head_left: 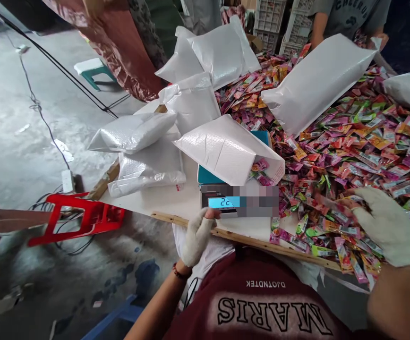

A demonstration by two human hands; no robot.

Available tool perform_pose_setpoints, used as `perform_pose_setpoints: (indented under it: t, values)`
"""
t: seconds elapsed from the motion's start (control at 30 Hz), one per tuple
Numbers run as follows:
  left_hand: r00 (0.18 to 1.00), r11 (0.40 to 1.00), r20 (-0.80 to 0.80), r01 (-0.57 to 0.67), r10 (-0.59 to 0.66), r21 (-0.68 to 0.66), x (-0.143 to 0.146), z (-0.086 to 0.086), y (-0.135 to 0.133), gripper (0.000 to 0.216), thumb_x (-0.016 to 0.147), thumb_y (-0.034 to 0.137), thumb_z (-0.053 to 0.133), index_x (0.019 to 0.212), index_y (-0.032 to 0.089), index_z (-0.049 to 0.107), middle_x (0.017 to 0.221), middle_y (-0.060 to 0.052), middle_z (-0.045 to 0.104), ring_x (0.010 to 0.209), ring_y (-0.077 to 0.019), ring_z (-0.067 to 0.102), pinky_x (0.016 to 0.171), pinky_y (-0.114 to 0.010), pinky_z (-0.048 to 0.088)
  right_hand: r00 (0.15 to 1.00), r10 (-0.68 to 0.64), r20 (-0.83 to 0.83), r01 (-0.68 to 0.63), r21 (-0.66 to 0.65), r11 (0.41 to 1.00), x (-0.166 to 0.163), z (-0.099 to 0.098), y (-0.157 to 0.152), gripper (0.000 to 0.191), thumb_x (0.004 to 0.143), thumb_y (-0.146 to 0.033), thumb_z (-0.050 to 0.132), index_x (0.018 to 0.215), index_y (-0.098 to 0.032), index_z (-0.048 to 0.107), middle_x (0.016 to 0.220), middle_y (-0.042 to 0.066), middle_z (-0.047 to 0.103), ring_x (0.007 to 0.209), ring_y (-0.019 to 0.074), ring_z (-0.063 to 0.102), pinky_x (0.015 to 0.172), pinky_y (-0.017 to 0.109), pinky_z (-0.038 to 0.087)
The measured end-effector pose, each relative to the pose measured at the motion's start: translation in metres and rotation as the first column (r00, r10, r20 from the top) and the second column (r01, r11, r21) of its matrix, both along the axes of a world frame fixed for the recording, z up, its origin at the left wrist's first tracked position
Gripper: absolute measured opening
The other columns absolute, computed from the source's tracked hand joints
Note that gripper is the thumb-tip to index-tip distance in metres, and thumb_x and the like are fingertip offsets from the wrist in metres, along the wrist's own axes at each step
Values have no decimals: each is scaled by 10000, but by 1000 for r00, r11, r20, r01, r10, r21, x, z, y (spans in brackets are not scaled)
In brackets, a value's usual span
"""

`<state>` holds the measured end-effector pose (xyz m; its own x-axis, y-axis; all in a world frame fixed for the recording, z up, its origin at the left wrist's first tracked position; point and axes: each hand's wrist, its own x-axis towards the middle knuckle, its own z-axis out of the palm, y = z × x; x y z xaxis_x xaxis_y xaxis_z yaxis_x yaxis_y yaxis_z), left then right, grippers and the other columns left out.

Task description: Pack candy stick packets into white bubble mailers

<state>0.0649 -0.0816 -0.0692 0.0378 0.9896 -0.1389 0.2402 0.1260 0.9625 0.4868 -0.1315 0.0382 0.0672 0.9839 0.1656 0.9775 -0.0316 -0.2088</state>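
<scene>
My left hand (198, 236), in a white fingerless glove, is curled closed by the front of a digital scale (205, 200) with a lit display. Nothing shows in its grip. On the scale lies a white bubble mailer (219, 146), its mouth toward the right with several small colourful packets (261, 165) showing inside. My right hand (389, 222), gloved the same way, reaches over a large pile of small snack packets (361, 156). Its fingers stretch out to the left over the packets, their tips blurred.
Filled white mailers (137, 132) lie to the left and back; another mailer (325, 80) rests on the pile. A wooden strip (247, 238) edges the table. A red stool (77, 219) and cables are on the floor at left. Another person's sleeve (318, 9) is across the table.
</scene>
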Motion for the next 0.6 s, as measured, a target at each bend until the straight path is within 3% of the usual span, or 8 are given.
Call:
perform_pose_setpoints:
  t: [0.07, 0.13, 0.2, 0.27, 0.33, 0.4, 0.5, 0.6]
  values:
    - [998, 996, 19, -66, 65, 65, -7, 10, 14, 457, 948, 547, 431, 874, 170, 677, 716, -27, 630, 650, -149, 543, 658, -276, 445, 996, 52, -74, -50, 28, 998, -16, -5, 6, 272, 916, -311, 494, 1140, -240, 632, 1136, 119, 679, 1065, 314, 639, 915, 475, 520]
    - [997, 989, 10, -76, 75, 126, -5, 27, 27, 493, 948, 565, 398, 835, 166, 665, 700, -29, 619, 641, -150, 539, 638, -274, 430, 958, 207, -200, -198, 65, 978, -53, -14, 26, 246, 942, -328, 507, 1131, -231, 630, 1143, 92, 678, 1073, 268, 641, 941, 426, 525]
    - [994, 987, -107, 38, -21, 159, 11, 45, 38, 535, 936, 585, 386, 708, 167, 627, 640, -28, 584, 604, -143, 506, 590, -267, 379, 893, 394, -219, -380, 101, 919, -100, -25, 55, 252, 953, -290, 488, 1140, -201, 632, 1222, 106, 650, 1162, 254, 603, 1024, 403, 488]
    - [939, 970, -313, 196, -143, 144, 34, 59, 44, 542, 900, 588, 434, 557, 179, 527, 534, -11, 487, 538, -123, 412, 538, -269, 277, 869, 463, -175, -466, 28, 884, -142, -33, 87, 306, 934, -202, 465, 1202, -179, 613, 1317, 124, 598, 1199, 255, 578, 1038, 394, 476]
    - [852, 953, -483, 285, -203, 101, 57, 65, 48, 509, 844, 534, 514, 481, 193, 414, 471, 11, 380, 507, -107, 305, 530, -290, 189, 913, 402, -72, -408, -153, 900, -172, -38, 116, 427, 899, -197, 508, 1323, -172, 545, 1368, 157, 553, 1154, 291, 598, 972, 440, 505]
    - [823, 956, -532, 281, -198, 79, 70, 63, 49, 443, 806, 428, 527, 466, 202, 351, 461, 24, 331, 515, -105, 265, 540, -303, 161, 950, 310, 49, -280, -310, 908, -189, -41, 137, 539, 878, -223, 543, 1409, -167, 470, 1367, 194, 548, 1082, 330, 629, 891, 493, 525]
    - [894, 971, -404, 235, -197, 47, 65, 56, 45, 360, 797, 357, 463, 486, 204, 363, 494, 20, 379, 544, -112, 339, 538, -280, 206, 958, 236, 163, -161, -373, 913, -195, -45, 156, 519, 902, -183, 483, 1416, -114, 464, 1363, 231, 561, 1153, 392, 594, 881, 542, 511]
    - [953, 978, -220, 210, -207, -8, 47, 49, 38, 341, 811, 406, 454, 544, 194, 455, 550, 8, 489, 582, -134, 451, 556, -261, 301, 954, 272, 125, -218, -333, 917, -196, -49, 167, 423, 943, -165, 444, 1348, -131, 558, 1399, 190, 563, 1309, 394, 481, 968, 518, 480]
